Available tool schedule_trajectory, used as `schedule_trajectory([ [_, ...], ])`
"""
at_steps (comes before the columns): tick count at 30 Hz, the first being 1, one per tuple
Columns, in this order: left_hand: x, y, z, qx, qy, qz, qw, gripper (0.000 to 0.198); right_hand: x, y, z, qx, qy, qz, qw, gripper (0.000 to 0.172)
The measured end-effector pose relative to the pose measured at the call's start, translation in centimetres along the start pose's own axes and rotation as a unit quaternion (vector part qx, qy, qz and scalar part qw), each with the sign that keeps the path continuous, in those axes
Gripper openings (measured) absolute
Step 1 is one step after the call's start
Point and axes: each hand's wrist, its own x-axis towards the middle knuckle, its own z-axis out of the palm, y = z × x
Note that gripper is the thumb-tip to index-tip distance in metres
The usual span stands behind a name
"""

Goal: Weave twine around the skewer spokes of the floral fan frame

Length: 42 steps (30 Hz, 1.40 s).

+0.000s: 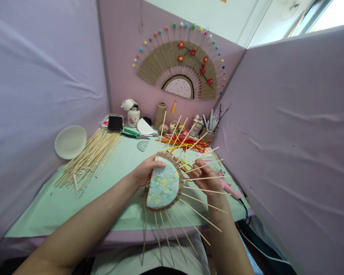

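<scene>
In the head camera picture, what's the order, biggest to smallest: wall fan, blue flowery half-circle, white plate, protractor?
1. Wall fan
2. Blue flowery half-circle and white plate: I can't rank these surely, because the half-circle is nearer the camera
3. Protractor

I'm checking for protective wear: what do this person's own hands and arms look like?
The left hand and right hand are bare, without gloves. No sleeve, watch or bracelet shows on the left forearm or right forearm.
</scene>
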Motion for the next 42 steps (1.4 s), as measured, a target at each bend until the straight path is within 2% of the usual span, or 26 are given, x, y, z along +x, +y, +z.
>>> schedule_trajectory([
  [4,0.0,0.0,0.1,0.009,0.005,-0.007,1.0,0.042,-0.1,-0.6,-0.3,-0.019,0.007,-0.012,1.0,0.032],
  [8,0.1,-0.1,0.1,0.008,0.036,-0.013,0.999,0.04,-0.3,-0.7,-0.5,-0.01,0.015,-0.023,1.0,0.029],
  [13,0.4,-0.3,-0.1,0.012,0.083,-0.022,0.996,0.037,-0.1,-1.1,-1.0,-0.017,0.048,-0.001,0.999,0.028],
  [17,0.4,-0.3,-0.1,0.015,0.084,-0.022,0.996,0.038,0.7,-2.3,-1.9,-0.037,0.083,-0.021,0.996,0.027],
  [20,0.4,-0.3,-0.1,0.018,0.089,-0.024,0.996,0.038,1.3,-3.6,-2.4,-0.042,0.069,-0.039,0.996,0.028],
  [27,0.5,-0.5,-0.3,0.031,0.083,-0.022,0.996,0.041,2.1,-6.5,-1.3,-0.049,0.054,-0.156,0.985,0.016],
  [34,0.5,-0.6,-0.1,0.03,0.091,-0.024,0.995,0.041,1.9,-6.9,-1.3,-0.022,0.04,-0.267,0.963,0.018],
  [42,0.6,-0.8,-0.2,0.032,0.098,-0.027,0.994,0.039,1.5,-7.3,-1.7,-0.011,0.047,-0.305,0.951,0.016],
])
